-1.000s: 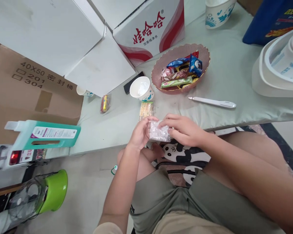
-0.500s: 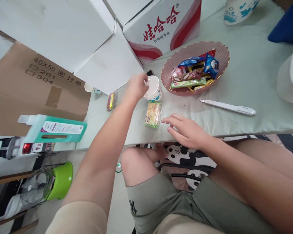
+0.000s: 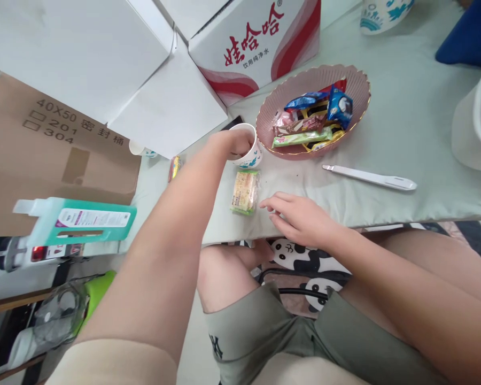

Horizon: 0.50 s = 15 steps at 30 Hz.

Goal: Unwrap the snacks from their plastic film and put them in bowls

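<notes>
While the left hand (image 3: 240, 143) was sunk in the blue-printed paper cup (image 3: 251, 160), its fingertips were hidden by the wall, and whether they were closed on anything could not be told. Over at the right hand (image 3: 299, 216), the fingers were held loosely apart, slightly bent, just beside the clear-wrapped cracker packet (image 3: 245, 191)! That packet was laid flat on the pale green tablecloth (image 3: 417, 112), right in front of the cup. Close by the cup, the pink fluted bowl (image 3: 358, 96) was heaped with wrapped snacks (image 3: 304, 127), and before it a slim white tool (image 3: 371, 178) was seen lying. Farther out, the left forearm was flanked by a teal liquid bottle (image 3: 94, 219), and the bowl was backed by a red-lettered white carton (image 3: 260, 53).
</notes>
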{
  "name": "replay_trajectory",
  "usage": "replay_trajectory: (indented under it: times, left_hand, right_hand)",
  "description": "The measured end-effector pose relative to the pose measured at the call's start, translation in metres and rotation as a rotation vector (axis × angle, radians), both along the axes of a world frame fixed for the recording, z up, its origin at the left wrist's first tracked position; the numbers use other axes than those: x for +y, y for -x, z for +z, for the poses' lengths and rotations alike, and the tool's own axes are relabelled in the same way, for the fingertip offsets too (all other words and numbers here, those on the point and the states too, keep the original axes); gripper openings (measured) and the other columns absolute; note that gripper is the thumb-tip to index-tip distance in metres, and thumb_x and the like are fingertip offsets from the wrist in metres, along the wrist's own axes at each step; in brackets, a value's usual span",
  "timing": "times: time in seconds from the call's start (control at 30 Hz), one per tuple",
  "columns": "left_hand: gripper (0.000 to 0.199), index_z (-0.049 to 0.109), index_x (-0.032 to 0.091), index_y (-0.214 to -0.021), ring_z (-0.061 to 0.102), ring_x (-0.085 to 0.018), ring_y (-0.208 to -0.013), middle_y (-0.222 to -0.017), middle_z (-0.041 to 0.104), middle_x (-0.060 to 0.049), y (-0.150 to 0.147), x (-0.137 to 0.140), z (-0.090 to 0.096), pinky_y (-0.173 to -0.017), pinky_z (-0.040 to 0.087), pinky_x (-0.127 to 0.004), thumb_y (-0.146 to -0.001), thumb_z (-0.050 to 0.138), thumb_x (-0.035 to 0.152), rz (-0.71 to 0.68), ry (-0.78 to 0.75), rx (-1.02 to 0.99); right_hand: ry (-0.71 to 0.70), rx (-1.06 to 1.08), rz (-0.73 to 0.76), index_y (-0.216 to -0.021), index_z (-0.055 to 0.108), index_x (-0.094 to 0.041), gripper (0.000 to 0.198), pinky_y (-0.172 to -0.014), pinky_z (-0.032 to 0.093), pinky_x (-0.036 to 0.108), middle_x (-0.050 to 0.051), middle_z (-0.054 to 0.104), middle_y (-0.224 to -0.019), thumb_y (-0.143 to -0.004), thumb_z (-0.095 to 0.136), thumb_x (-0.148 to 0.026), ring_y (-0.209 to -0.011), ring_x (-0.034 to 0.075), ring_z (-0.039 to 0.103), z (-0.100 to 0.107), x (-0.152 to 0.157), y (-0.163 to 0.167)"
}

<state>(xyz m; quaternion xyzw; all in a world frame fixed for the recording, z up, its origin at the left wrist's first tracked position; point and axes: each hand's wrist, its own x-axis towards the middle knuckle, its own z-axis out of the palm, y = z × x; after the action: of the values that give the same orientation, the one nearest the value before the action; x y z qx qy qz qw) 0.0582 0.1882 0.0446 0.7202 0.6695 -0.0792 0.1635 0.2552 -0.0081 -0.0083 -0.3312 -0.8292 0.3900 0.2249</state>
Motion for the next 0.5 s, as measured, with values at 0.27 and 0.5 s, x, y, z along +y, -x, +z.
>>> replay_trajectory:
  times: [0.27,0.5]
  left_hand:
    - [0.003,0.064,0.02,-0.088,0.067,-0.024,-0.087,-0.073,0.062,-0.001,0.012,-0.105,0.065,-0.096,0.051,-0.047,-0.086,0.062,0.022,0.01,-0.453,-0.145]
    - [0.046,0.064,0.02,-0.105,0.068,-0.037,-0.094,-0.099,0.069,-0.016,0.025,-0.218,-0.037,-0.083,0.053,-0.051,-0.073,0.08,0.049,0.325,-0.339,-0.159]
  right_hand:
    - [0.006,-0.071,0.057,-0.12,0.067,-0.018,0.037,-0.074,0.042,0.034,0.011,0.071,-0.114,-0.098,0.038,-0.026,-0.096,0.026,0.067,0.005,0.001,0.003]
    - [-0.003,-0.052,-0.072,-0.108,0.071,-0.018,0.033,-0.076,0.044,0.036,0.012,0.072,-0.107,-0.096,0.041,-0.027,-0.094,0.026,0.067,0.001,-0.001,0.009]
